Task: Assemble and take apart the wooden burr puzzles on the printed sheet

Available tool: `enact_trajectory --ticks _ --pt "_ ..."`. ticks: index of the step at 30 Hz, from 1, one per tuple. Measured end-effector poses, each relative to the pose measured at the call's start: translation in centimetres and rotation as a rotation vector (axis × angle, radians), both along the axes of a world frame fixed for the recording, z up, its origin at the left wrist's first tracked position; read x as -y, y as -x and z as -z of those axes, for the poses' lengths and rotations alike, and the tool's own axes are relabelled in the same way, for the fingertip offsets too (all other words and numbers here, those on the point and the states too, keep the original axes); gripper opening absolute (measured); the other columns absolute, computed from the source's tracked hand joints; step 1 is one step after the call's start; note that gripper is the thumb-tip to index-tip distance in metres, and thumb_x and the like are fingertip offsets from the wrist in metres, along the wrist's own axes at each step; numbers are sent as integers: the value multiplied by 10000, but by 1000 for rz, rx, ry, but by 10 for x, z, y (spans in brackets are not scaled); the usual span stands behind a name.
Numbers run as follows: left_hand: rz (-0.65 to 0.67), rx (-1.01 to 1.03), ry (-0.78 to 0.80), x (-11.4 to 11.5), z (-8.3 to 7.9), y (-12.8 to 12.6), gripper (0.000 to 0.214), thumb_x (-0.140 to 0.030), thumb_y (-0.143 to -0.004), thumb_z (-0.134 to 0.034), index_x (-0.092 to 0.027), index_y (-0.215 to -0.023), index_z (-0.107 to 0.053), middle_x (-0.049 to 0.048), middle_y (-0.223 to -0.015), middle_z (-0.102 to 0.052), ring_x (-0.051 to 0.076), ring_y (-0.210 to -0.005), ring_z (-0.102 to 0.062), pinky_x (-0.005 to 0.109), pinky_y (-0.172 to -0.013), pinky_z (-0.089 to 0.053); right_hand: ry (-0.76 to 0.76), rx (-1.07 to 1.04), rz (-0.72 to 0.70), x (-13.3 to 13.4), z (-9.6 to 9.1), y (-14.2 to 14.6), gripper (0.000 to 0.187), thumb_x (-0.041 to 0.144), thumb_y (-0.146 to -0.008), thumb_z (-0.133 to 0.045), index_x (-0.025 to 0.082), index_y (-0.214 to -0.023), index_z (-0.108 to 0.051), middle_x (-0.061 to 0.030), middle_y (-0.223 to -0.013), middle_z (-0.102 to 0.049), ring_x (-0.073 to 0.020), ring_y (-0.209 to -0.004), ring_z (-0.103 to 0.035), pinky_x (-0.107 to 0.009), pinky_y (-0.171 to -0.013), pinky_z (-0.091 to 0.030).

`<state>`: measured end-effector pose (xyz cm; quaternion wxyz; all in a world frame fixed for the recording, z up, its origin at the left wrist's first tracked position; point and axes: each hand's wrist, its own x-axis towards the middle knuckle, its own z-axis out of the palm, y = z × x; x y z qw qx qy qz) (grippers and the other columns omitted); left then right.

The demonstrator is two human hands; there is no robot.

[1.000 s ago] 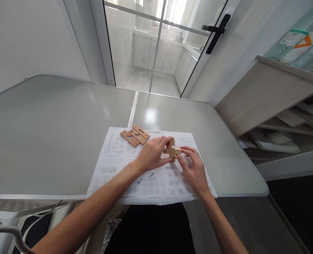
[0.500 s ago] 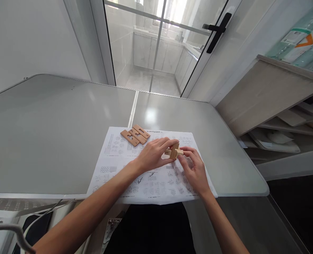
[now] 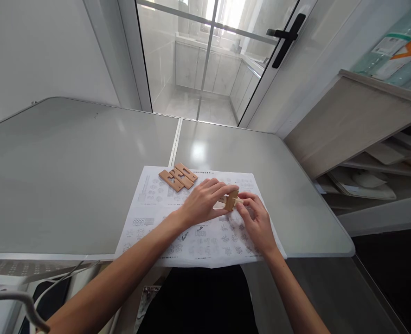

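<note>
Between my two hands, above the printed sheet (image 3: pixel 139 236), is a small wooden puzzle piece (image 3: pixel 231 201), a flat plate with a paler wooden bar passing through it. My left hand (image 3: pixel 205 199) is closed on the plate, thumb below and fingers above. The fingertips of my right hand (image 3: pixel 257 218) pinch the pale end of the bar on the right side. Exactly how the parts interlock is partly hidden by the fingers. Flat wooden puzzle plates (image 3: pixel 178 177) with cut-out slots lie side by side at the sheet's upper left.
The sheet lies on a grey table (image 3: pixel 69 185) with a seam running to its far edge. Beyond stands a glass door (image 3: pixel 205 60) with a black handle (image 3: pixel 289 41). On the right is a wooden shelf (image 3: pixel 351 116) with plastic bottles (image 3: pixel 393 55) on top.
The wooden plate has turned slightly in my left hand and sits a little further right. My right fingers have shifted on the bar, of which less shows. The loose plates are unmoved.
</note>
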<state>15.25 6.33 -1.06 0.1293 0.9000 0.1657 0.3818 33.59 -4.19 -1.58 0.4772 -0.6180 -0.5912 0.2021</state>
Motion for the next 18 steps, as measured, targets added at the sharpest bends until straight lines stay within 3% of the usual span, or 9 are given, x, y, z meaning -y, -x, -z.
enact_trajectory --ticks 18 --pt "-2 5 17 3 -3 -1 340 -307 -970 -661 -250 -1292 -564 44 -1079 -737 225 -1000 -674 390 -900 -541 13 -24 37 0 -1 1 316 475 -1021 -597 244 -842 -716 -74 -1176 -677 -273 -1143 -646 -431 -982 -498"
